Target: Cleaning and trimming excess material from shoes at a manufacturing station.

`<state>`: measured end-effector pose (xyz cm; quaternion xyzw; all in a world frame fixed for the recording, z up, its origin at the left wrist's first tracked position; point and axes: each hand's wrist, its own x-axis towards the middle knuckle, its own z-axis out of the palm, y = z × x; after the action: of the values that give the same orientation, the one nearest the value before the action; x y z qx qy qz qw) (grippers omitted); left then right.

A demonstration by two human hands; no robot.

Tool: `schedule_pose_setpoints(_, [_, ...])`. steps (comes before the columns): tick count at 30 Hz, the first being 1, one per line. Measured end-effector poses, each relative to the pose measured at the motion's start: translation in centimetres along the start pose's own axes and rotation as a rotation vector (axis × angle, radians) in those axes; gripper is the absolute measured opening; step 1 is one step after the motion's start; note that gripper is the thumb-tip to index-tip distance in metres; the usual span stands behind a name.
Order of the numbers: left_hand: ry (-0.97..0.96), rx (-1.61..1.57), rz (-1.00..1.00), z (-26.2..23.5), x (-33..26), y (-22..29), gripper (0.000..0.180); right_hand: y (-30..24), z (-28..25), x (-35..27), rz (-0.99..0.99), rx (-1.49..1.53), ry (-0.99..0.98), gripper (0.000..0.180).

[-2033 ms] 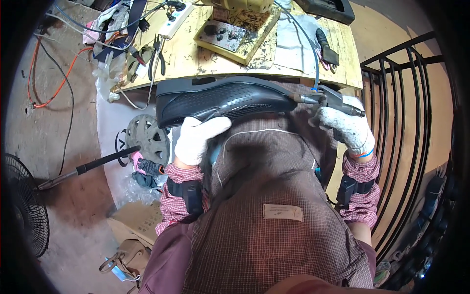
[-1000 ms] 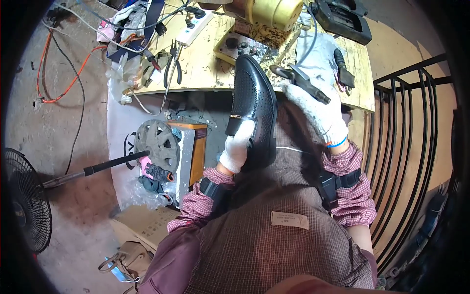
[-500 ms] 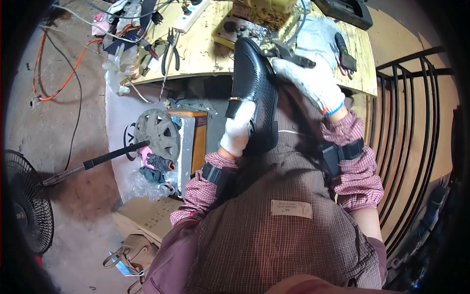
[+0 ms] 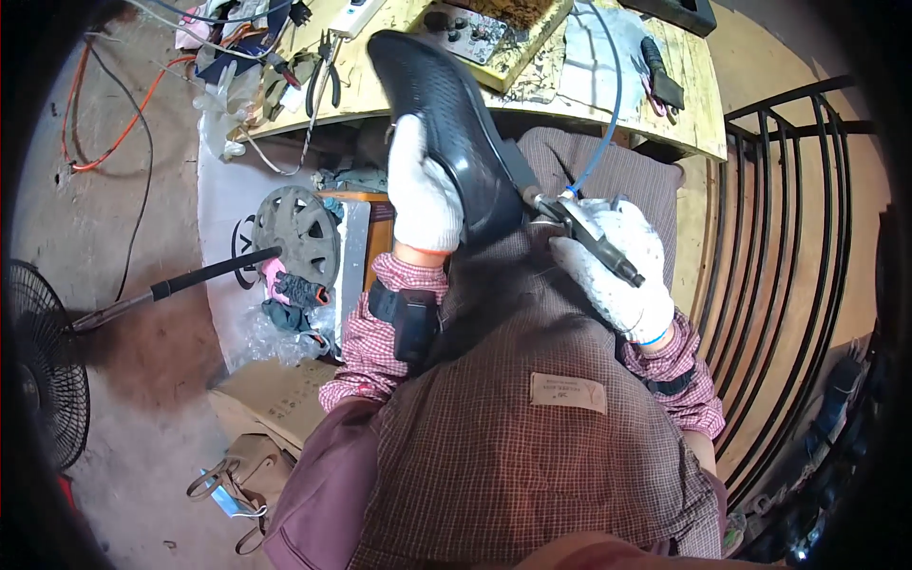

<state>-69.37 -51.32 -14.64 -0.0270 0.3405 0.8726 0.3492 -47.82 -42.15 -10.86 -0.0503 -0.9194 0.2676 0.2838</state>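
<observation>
We look down on a seated person in a checked apron. Our left hand (image 4: 425, 195), in a white glove, is wrapped around one black shoe (image 4: 446, 114), holding it sole-up over the lap with its toe reaching past the near edge of the wooden workbench (image 4: 698, 104). Our right hand (image 4: 617, 271), also gloved, grips one slim metal tool (image 4: 581, 230) fed by a blue hose (image 4: 608, 104); its tip sits right at the shoe's heel. To the right, curved black railing bars (image 4: 788, 247) close in near the right elbow. To the left the floor opens out, holding one grey wheel (image 4: 302, 233), one black-handled rod (image 4: 161, 285) and one standing fan (image 4: 43, 380) at the far edge.
</observation>
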Motion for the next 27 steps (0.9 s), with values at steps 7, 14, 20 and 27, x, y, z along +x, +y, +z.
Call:
schedule_pose_setpoints(7, [0.084,-0.051,0.016,3.4,0.6,3.3,0.051,-1.7,-1.7,3.3,0.102,0.014,0.081,0.023])
schedule_pose_setpoints(14, [0.097,-0.048,-0.074,3.6,1.5,6.0,0.060,-1.1,0.9,2.9,0.101,-0.057,0.112,0.025])
schedule_pose_setpoints(20, [0.028,-0.060,-0.022,3.0,1.8,6.3,0.061,5.9,4.0,3.1,0.251,-0.054,0.199,0.021])
schedule_pose_setpoints(27, [-0.007,-0.109,0.196,1.9,0.2,1.6,0.050,14.5,4.7,9.2,0.686,0.477,0.211,0.037])
